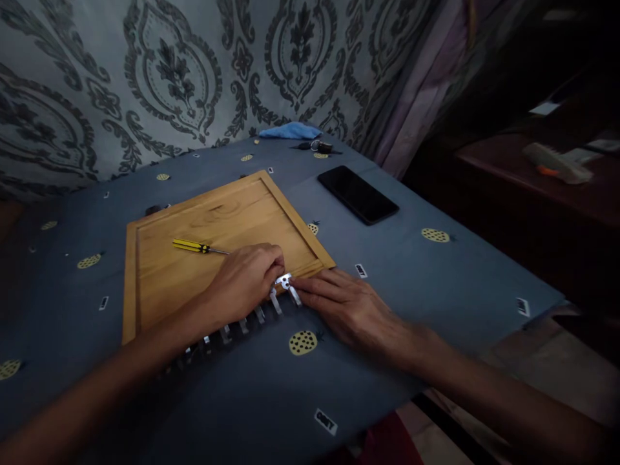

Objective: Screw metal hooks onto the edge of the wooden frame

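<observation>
A framed wooden panel [188,219] lies flat on the table. Along its near edge runs a metal strip with several hooks [274,301], partly hidden beneath my left arm. My left hand [252,274] is closed over the panel's near right part, fingertips pinched just above the strip's shiny end; whatever they hold is hidden. At that same end, my right hand [351,307] presses its closed-together fingers against the metal strip and the panel's corner. A yellow and black screwdriver [191,245] rests on the panel, its tip passing behind my left hand.
A black phone [358,194] lies right of the panel on the blue pineapple-print tablecloth [387,271]. Keys [320,147] and a blue cloth [290,131] sit at the back, before a patterned curtain [174,77]. The table's right edge drops off toward a dark area.
</observation>
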